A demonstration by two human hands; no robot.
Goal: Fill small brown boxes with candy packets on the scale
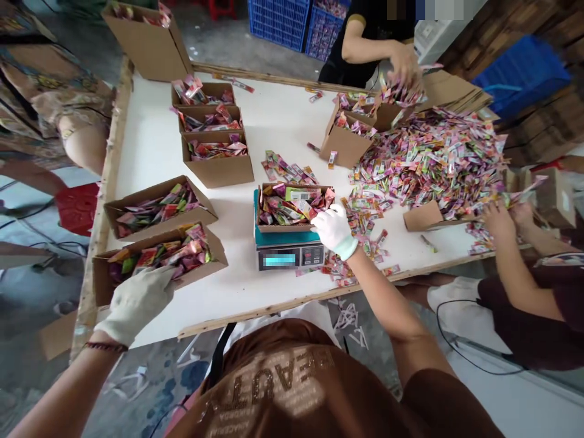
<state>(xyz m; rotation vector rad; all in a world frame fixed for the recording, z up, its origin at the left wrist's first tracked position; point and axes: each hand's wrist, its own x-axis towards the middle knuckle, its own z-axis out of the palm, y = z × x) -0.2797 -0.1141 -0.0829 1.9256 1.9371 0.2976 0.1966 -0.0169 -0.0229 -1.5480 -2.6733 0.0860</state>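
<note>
Head view: our white table (pixel 150 134) has wooden edging (pixel 111 152), grey floor (pixel 219 44) beyond | loose packets (pixel 442 161) crowd its right (a co-worker's hand (pixel 404 64) among them) | white tabletop shows between scale (pixel 292 258) and left-side cartons (pixel 219 173) | our right hand (pixel 335 230), fingers bent, meets the weighed carton (pixel 287 229); our left hand (pixel 142 300) overlies the nearest carton (pixel 205 274); either grip, we cannot tell

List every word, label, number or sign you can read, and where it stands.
"BEAUTY": upside down, on the brown shirt; smaller lettering there is unreadable.
Scale display: blurred, unreadable.
Packets: print too small or blurred to read.
</note>
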